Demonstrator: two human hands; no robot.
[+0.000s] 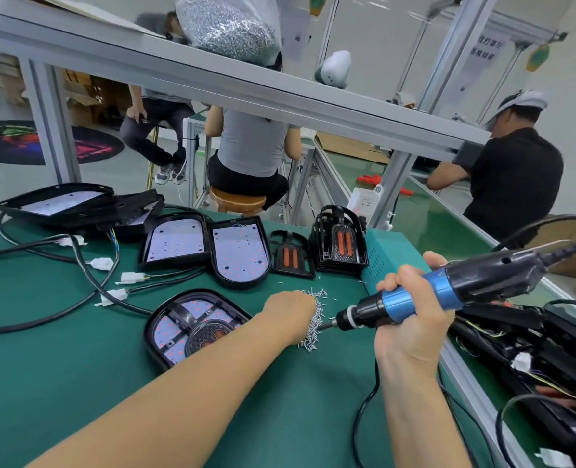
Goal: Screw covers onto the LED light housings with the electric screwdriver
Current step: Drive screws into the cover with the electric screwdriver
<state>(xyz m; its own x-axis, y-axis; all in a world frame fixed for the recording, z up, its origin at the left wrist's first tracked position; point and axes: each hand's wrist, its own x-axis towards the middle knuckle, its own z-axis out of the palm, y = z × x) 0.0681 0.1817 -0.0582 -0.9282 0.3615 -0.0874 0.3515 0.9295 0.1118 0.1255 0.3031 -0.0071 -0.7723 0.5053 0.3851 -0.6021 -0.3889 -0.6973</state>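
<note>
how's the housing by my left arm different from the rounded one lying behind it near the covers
The near housing already has a black cover with an orange insert seated over its LED board; the far housing shows a bare board, uncovered. The near one lies beside the left hand at the screw pile; the far one lies next to the loose covers. Both are black, rounded shells on the green mat.

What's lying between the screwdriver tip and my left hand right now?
In the head view, the pile of loose screws lies between the electric screwdriver tip and the left hand, which reaches into it.
</note>
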